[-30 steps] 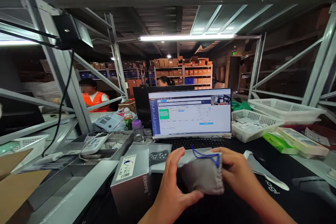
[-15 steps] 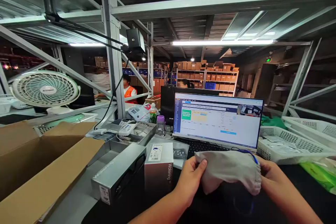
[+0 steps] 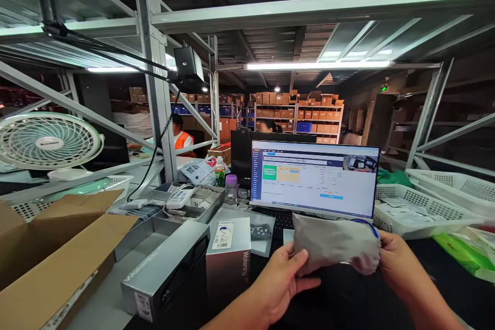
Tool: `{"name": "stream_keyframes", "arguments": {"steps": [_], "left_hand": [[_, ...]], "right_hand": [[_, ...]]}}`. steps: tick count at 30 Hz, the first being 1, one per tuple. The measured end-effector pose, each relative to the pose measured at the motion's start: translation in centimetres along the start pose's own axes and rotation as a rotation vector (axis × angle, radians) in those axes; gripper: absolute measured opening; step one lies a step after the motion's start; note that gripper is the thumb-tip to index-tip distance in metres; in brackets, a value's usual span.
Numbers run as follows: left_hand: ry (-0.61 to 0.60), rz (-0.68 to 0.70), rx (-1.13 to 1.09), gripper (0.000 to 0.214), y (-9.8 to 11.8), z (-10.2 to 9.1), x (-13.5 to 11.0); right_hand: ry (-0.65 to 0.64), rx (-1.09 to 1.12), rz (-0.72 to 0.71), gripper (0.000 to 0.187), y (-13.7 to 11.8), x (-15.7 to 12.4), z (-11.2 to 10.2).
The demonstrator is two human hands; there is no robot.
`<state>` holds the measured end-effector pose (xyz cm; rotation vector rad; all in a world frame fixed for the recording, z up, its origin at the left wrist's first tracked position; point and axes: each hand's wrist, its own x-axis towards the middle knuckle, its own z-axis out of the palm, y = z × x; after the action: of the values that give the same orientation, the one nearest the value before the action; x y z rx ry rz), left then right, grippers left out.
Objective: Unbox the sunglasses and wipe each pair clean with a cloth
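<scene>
A soft grey drawstring pouch [image 3: 336, 243] is held up sideways in front of the monitor, with a blue cord [image 3: 367, 226] at its right end. At its left end, my left hand [image 3: 280, 279] grips the cloth between thumb and fingers, and one finger stretches out underneath. My right hand [image 3: 400, 260] is closed on the gathered cord end, its fingertips partly hidden behind the cloth. Left of my left hand, an upright silver box [image 3: 229, 258] stands on the black mat, with a longer silver box [image 3: 166, 265] beside it.
An open cardboard carton [image 3: 65, 258] sits at the left, near a fan [image 3: 50, 142]. Behind the pouch is a monitor [image 3: 313, 180]. White baskets [image 3: 444, 221] and a green packet [image 3: 464, 252] lie at the right. A purple-capped bottle [image 3: 231, 191] stands by a grey tray [image 3: 211, 206].
The pouch now hangs flatter and smoother. My left hand has opened somewhat, one finger extending below the cloth. The view has shifted slightly to the right.
</scene>
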<state>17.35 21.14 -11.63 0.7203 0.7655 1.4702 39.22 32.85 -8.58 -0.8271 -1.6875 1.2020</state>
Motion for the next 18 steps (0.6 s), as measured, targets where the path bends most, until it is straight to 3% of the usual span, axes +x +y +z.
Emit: {"name": "stream_keyframes", "arguments": {"steps": [2, 6, 8, 13, 18], "left_hand": [[0.066, 0.013, 0.015, 0.05, -0.1, -0.3, 0.4], [0.192, 0.071, 0.081, 0.049, -0.3, -1.0, 1.6], [0.229, 0.105, 0.134, 0.051, -0.3, -1.2, 2.1], [0.298, 0.146, 0.245, 0.054, -0.4, -1.1, 2.4], [0.283, 0.142, 0.369, 0.061, -1.3, -1.1, 2.8]], "right_hand": [[-0.028, -0.029, -0.01, 0.027, -0.7, -0.2, 0.3], [-0.312, -0.114, -0.053, 0.031, -2.1, -0.5, -0.4], [-0.322, -0.122, -0.104, 0.031, -2.4, -0.4, -1.5], [-0.011, -0.083, -0.094, 0.037, -2.0, 0.0, -5.9], [0.32, 0.149, 0.003, 0.044, -1.9, -0.6, -11.4]]}}
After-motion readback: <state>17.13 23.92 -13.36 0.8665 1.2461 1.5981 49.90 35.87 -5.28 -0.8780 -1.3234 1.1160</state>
